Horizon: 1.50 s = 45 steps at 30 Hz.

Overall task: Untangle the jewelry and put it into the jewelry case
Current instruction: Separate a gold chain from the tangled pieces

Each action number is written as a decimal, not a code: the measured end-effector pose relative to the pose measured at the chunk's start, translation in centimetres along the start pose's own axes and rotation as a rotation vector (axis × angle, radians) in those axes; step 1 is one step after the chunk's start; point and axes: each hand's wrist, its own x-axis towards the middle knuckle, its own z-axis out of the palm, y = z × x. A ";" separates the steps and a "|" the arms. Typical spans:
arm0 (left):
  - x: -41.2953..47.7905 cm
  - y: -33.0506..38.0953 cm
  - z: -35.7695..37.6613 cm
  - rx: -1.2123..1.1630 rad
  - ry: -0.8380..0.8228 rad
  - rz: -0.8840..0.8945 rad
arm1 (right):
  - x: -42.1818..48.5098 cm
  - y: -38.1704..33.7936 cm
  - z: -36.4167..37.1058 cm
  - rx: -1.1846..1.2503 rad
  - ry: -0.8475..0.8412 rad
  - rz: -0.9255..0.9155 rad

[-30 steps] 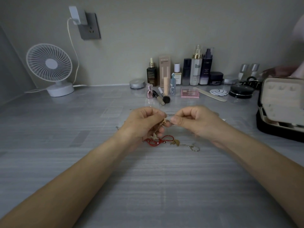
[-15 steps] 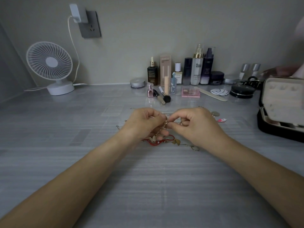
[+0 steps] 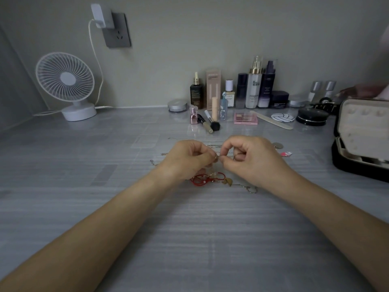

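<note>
**We are mid-untangle, both hands pinching one chain.**

Our left hand [image 3: 187,159] and right hand [image 3: 250,159] sit almost touching over the middle of the desk [image 3: 189,239]. Each clamps a thin gold chain [image 3: 217,158] between thumb and forefinger. The rest of the red-and-gold jewelry tangle [image 3: 210,178] lies on the desk just nearer than the hands. The jewelry case [image 3: 362,140] stands open at the right edge, well apart. We judge the next move calls for a slow, gentle draw apart that frees one piece without tightening the knot, then a carry right to the case.
</note>
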 end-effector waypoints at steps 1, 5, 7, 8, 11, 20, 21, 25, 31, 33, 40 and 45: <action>0.0 0.0 0.0 0.031 0.010 0.011 | 0.0 0.0 0.0 0.001 -0.005 0.004; -0.1 0.1 -0.3 0.168 0.038 0.106 | 0.0 0.0 -0.2 0.003 -0.010 0.032; -0.2 0.2 -0.3 0.214 0.044 0.150 | 0.0 0.0 -0.1 0.015 -0.006 0.056; -0.2 0.2 -0.4 0.229 0.050 0.160 | 0.1 0.0 -0.1 0.021 -0.004 0.072; 0.0 0.1 -0.5 0.206 0.066 0.153 | 0.2 0.1 -0.2 0.059 -0.001 0.111; 0.2 0.1 -0.3 -0.060 0.086 0.085 | 0.5 0.1 -0.3 0.177 -0.040 0.154; 0.2 0.0 -0.2 -0.082 0.087 0.081 | 0.5 0.1 -0.3 0.199 -0.041 0.160; 0.2 0.0 0.0 -0.361 0.060 -0.005 | 0.5 -0.2 -0.4 0.241 -0.056 0.178; 0.3 0.3 0.1 -0.757 -0.007 -0.144 | 0.3 -0.7 -0.1 0.252 -0.100 0.175; 0.4 0.4 0.2 -0.847 -0.023 -0.184 | 0.3 -0.9 0.1 0.255 -0.111 0.166; 0.3 0.6 -0.3 -0.833 0.012 -0.226 | 0.0 -0.3 -0.2 -0.037 -0.194 0.149; 0.5 0.4 -1.0 -0.668 0.079 -0.191 | 0.1 -0.6 -1.1 -0.077 -0.172 0.176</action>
